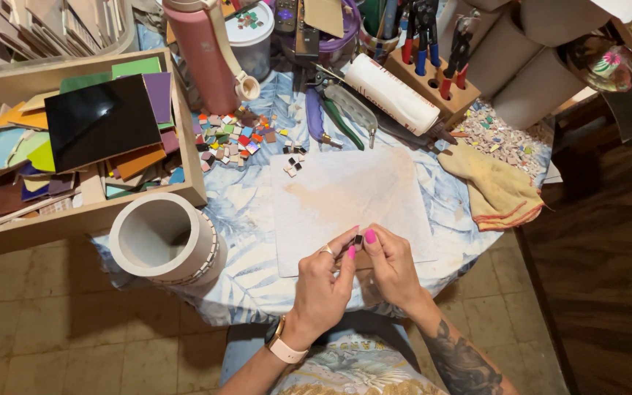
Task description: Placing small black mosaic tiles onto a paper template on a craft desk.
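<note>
Both hands meet at the near edge of the counter [477, 212], over the pale board [345, 205]. The left hand [323, 281] and right hand [393, 267] pinch one small dark tile [358, 239] between their fingertips, so it lies right between them, equally close to each. It is too small to tell its long axis. Loose coloured tiles [232, 139] lie far left.
</note>
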